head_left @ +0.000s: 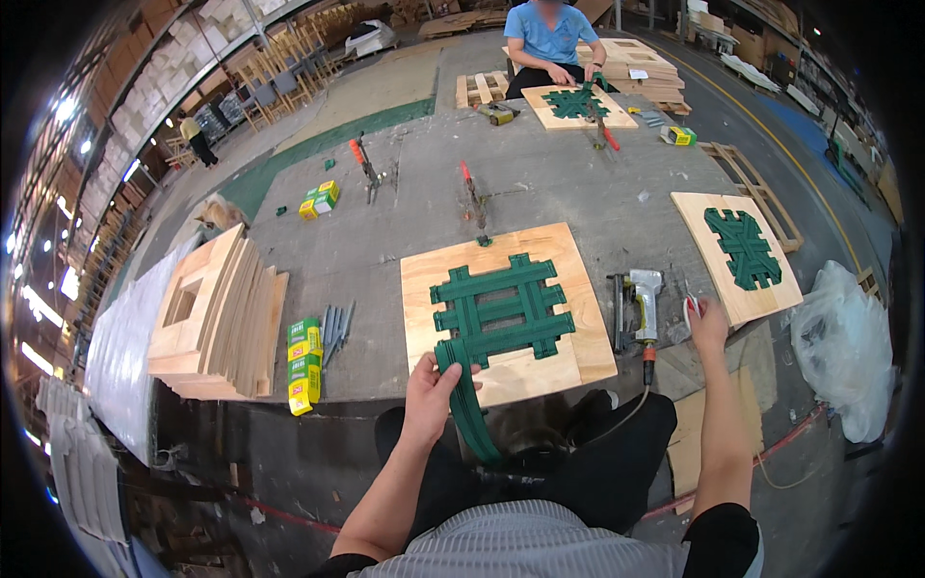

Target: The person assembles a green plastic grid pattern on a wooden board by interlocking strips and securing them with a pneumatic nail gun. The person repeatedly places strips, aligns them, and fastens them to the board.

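While the left hand pinches a long dark green webbing strap between its thumb and fingers, the loose part of this strap hangs down over the near edge of a square, pale wooden panel. The grip is at the near left side of the panel, probably because there the upper end can be kept flat and straight against the green lattice of crossed straps. Whether this end is fastened, I cannot tell. The panel lies flat on a wide grey table, directly before the person, so both arms can reach it, I think.

The right hand is well apart from the panel, and its fingers are closed around a small, pale-handled metal tool, perhaps scissors; its exact kind is too small to tell. Between this hand and the panel lies a silver and black pneumatic nailer, seemingly placed there for easy taking, with its hose going down toward the lap.

On the left, pale wooden frames stand in a leaning stack, which likely saves space. Just beside them are yellow-and-green boxes and thin grey metal strips, also near enough for the left arm.
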The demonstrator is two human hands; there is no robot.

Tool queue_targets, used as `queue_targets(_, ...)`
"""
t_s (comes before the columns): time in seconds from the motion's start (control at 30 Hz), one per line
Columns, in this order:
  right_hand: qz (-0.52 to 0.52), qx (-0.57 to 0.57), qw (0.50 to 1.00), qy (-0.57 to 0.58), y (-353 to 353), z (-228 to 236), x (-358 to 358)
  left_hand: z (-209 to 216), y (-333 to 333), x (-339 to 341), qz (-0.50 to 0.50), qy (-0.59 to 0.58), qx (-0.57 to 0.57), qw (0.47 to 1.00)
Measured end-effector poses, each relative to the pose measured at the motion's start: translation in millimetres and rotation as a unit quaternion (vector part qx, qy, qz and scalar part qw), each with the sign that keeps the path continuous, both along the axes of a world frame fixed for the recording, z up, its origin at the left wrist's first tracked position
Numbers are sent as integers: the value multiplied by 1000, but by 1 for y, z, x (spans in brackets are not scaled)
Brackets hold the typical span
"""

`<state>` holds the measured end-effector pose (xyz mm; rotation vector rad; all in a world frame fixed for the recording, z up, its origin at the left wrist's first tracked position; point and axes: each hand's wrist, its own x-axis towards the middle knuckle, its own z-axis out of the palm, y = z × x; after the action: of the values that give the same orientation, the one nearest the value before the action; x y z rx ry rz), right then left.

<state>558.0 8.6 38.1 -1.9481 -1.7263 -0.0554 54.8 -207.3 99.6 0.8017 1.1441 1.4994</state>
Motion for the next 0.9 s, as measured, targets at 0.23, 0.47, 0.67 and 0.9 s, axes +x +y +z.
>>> queue_targets(0.23, 168, 102, 970, 142, -43, 50, -106, 68, 5, 8, 59, 61, 93, 992)
queue_targets(0.47, 434, -98, 796, 411, -160, 72, -262, 182, 36, 21, 47, 47, 301, 951)
queue_targets(0.67, 475, -320, 633, 521, -183, 75, -307, 222, 62, 9, 46, 118, 398, 909)
queue_targets(0.9, 493, -388, 633, 454, -202, 10, -292, 95, 33, -13, 49, 1, 91, 995)
